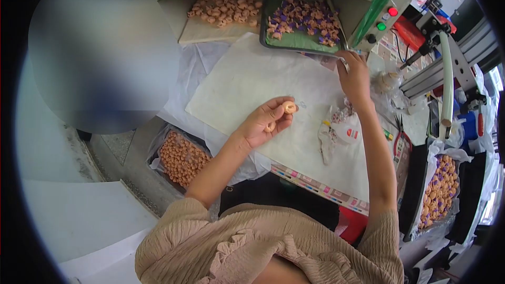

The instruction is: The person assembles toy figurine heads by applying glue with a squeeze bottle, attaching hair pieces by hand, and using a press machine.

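My left hand [265, 122] is closed around small peach-coloured hollow pieces above the white sheet [226, 94]. One rounded hollow piece [289, 107] sits at the fingertips, and another ring-like piece [270, 127] shows nearer the palm. Over by the near right corner of a dark tray [300, 49], my right hand [355, 76] has its fingers pinched on a thin silvery tool [344, 63], whose kind I cannot make out. Lined in green, the tray holds many small peach and purple pieces [305, 18].
Peach pieces [226, 5] are heaped on a board left of the tray. A lined bin [181, 160] of similar pieces stands low at left; another box [439, 192] is at right. Red-handled pliers [402, 134], a white cloth [327, 144] and a metal-framed machine [447, 68] are on the right.
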`<state>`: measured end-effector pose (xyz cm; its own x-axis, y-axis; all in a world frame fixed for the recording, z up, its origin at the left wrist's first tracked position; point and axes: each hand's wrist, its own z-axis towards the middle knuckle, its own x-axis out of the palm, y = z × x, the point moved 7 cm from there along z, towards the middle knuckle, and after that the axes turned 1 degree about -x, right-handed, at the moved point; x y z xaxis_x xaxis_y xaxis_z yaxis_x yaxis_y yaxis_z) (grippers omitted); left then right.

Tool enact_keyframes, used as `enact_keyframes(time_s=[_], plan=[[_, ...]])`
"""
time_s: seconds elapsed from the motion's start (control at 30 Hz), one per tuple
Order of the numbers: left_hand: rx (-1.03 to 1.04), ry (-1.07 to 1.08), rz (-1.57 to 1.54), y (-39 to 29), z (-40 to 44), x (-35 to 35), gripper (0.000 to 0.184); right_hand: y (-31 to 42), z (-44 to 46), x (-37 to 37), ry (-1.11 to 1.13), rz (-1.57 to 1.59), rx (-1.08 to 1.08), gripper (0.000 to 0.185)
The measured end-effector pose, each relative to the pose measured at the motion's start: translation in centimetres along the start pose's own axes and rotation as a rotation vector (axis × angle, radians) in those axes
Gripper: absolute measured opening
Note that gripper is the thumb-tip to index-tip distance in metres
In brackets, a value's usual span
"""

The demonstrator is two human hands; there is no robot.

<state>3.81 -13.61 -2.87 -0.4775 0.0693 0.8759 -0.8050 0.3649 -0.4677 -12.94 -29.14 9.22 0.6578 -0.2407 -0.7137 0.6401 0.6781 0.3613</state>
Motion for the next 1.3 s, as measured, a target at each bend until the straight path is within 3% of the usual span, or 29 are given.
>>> enact_keyframes(time_s=[0.1, 0.17, 0.23, 0.27, 0.3, 0.37, 0.4, 0.5, 0.57, 0.6, 0.67, 0.9, 0.97, 1.3], plan=[[0.005, 0.023, 0.007, 0.1, 0.2, -0.2, 0.043, -3.0, 4.9, 5.8, 0.04, -0.03, -0.037, 0.024], [0.007, 0.026, -0.021, 0.6, 0.5, -0.7, 0.045, -7.6, 7.2, 12.2, 0.245, -0.397, -0.018, 0.031], [0.028, 0.037, -0.051, 1.0, 0.7, -1.5, 0.046, -8.8, 7.0, 14.5, -0.044, -0.404, -0.208, 0.016], [0.042, 0.057, -0.063, 1.1, 0.8, -1.6, 0.046, -8.5, 7.2, 15.5, 0.045, -0.526, -0.241, 0.014], [0.031, 0.028, -0.056, 0.9, 0.6, -1.2, 0.046, -9.3, 7.3, 15.9, 0.111, -0.466, -0.132, 0.015], [0.014, 0.014, -0.023, 1.0, 0.9, -0.8, 0.046, -9.9, 6.9, 15.7, 0.026, -0.511, -0.282, 0.018], [-0.003, 0.018, 0.002, 0.9, 0.7, -1.0, 0.045, -6.1, 7.2, 12.8, 0.081, -0.5, -0.172, 0.021], [0.003, 0.013, -0.01, -0.4, -0.2, 0.3, 0.04, 0.0, 6.9, 7.4, 0.155, -0.3, -0.146, 0.025], [-0.026, 0.023, -0.048, 0.5, -0.3, 0.4, 0.037, 2.6, 4.7, 4.5, 0.22, 0.191, 0.019, 0.02], [0.01, 0.028, -0.021, 0.3, 0.0, 0.1, 0.038, 3.8, 3.3, 3.7, 0.239, 0.179, 0.032, 0.02], [0.072, 0.044, 0.015, 0.6, 0.3, -0.2, 0.039, 4.7, -0.8, 1.9, 0.243, 0.72, 0.28, 0.021], [0.009, -0.075, 0.27, 1.4, -1.1, 2.1, 0.04, 7.7, -11.4, -3.8, 0.232, 0.856, 0.599, 0.024], [-0.026, -0.038, 0.287, 2.1, -1.2, 3.5, 0.04, 8.1, -12.3, -4.0, 0.183, 0.985, 0.537, 0.026], [-0.008, -0.042, 0.482, 4.0, -2.4, 6.9, 0.038, 9.2, -14.1, -6.6, 0.207, 0.76, 0.368, 0.025]])
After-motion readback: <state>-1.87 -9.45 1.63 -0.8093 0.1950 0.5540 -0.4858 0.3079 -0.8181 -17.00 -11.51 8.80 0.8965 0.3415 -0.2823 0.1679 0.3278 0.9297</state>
